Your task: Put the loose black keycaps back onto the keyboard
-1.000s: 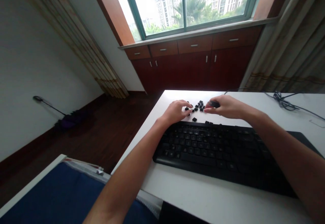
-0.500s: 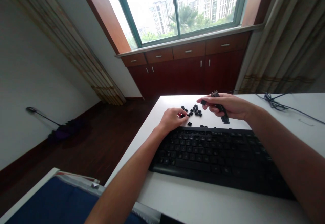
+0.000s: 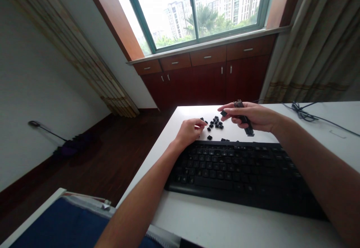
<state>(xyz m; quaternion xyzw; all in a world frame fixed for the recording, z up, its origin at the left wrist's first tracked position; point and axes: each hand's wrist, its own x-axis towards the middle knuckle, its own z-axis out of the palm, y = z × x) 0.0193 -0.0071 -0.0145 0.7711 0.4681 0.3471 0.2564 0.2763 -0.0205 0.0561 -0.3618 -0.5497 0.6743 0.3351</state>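
Note:
My right hand [image 3: 250, 114] is wrapped around a slim black tool [image 3: 245, 119] with a jagged upper end, its exact kind unclear. Between its thumb and forefinger it also pinches a small black keycap [image 3: 224, 113]. Resting at the far left of the desk, my left hand [image 3: 191, 130] has bent, slightly parted fingers, with no object visible in them. Just right of its fingertips lie loose black keycaps [image 3: 217, 124], and another single keycap [image 3: 209, 137] sits closer to me. The black keyboard [image 3: 225, 169] lies below both hands, partly covered by my right forearm.
The white desk [image 3: 197, 214] carries a bundled black cable [image 3: 302, 111] and a thin bent wire [image 3: 337, 134] on the right. Wooden cabinets [image 3: 208, 83] stand beyond it beneath a window. A folded umbrella [image 3: 67, 146] lies on the floor at left.
The keycap in my right hand has turned and shifted slightly left. My left fingers have lifted and drawn back a little, and the dark keycap at their tips no longer shows.

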